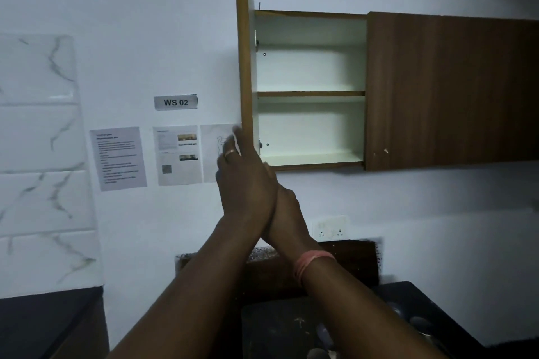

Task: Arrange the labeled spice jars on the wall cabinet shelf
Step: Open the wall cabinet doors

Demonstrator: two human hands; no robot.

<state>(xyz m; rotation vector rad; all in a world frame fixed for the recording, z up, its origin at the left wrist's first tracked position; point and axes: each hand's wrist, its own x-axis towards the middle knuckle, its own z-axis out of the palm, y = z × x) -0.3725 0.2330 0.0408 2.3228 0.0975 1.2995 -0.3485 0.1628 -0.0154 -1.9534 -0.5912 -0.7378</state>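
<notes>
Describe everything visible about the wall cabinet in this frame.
The wall cabinet is brown wood-look outside and white inside. Its left door stands swung open, seen edge-on; the right door is shut. One middle shelf splits the open half into two compartments, and neither holds any jars. Hinges show on the left inner wall. The left hand, fingers straight, reaches the open door's lower edge.

Dim white wall [145, 38] with marbled tiles [38, 137], taped papers [118, 158], dark counter [408, 300].
</notes>
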